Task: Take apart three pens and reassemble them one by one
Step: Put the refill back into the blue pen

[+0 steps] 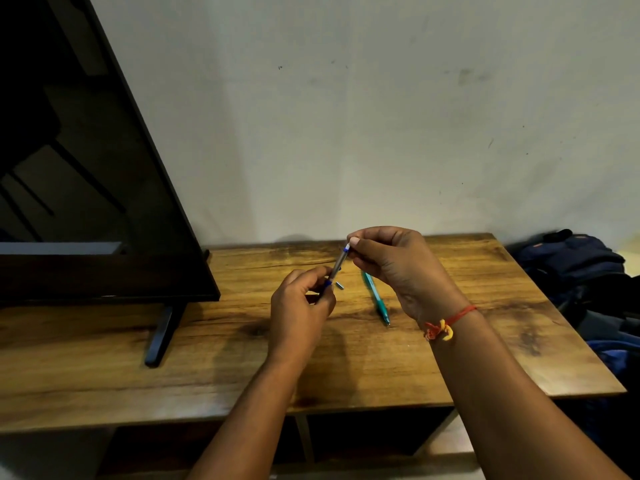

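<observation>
Pen (336,267) between both hands (301,306)

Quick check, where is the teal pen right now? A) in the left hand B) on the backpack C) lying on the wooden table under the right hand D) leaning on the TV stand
C: the teal pen lies flat on the wooden table, partly under the right hand; both hands hold the blue-and-clear pen instead.

The held pen (336,267) is clear with blue ends; the lying pen (375,297) teal; the table (450,358) streaked golden-brown woodgrain; the wrist thread (446,323) red-and-yellow.
</observation>
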